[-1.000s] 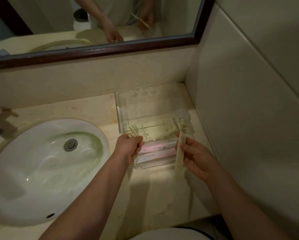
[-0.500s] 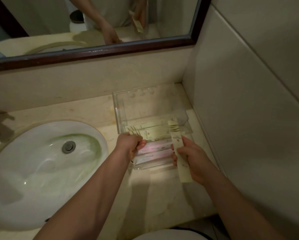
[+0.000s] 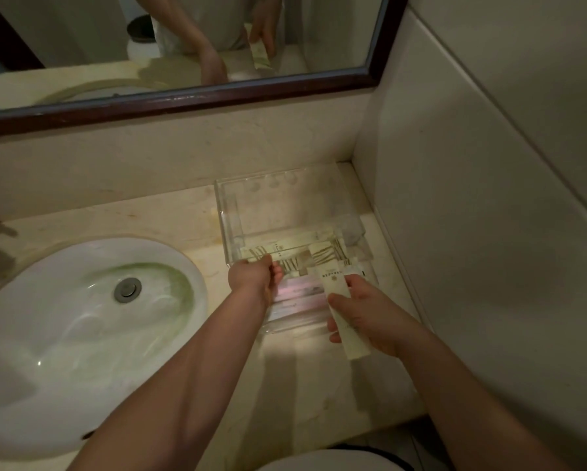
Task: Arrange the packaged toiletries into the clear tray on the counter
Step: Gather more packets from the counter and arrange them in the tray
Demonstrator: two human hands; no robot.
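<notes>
The tray (image 3: 231,212), clear plastic, sits on the counter (image 3: 169,219) in the corner where the backsplash meets the right wall, just right of the sink (image 3: 64,334). Its far part is bare; the packets lie in its near part. Cream packets (image 3: 285,248) with dark stripes lie across the middle, and below them pink packets (image 3: 302,294) lie stacked toward the near wall. The left hand (image 3: 253,278) is at the tray's left side, fingers curled closed around the left end of the cream packets, knuckles just touching the tray's left wall. The right hand (image 3: 367,312) is at the tray's near right corner, gripping a long cream sachet (image 3: 336,294) between thumb and fingers. The sachet points away from the person, tilted slightly left; its striped far end lies over the cream packets in the tray, while its near end sticks out past the palm, over the counter in front of the tray. Dark lettering runs across it just above the thumb. The two hands are apart, with the pink packets showing between them. Whether the sachet rests on the tray's contents or is held just above them cannot be told. Above, the mirror (image 3: 81,45) reflects both forearms and the sachet.
</notes>
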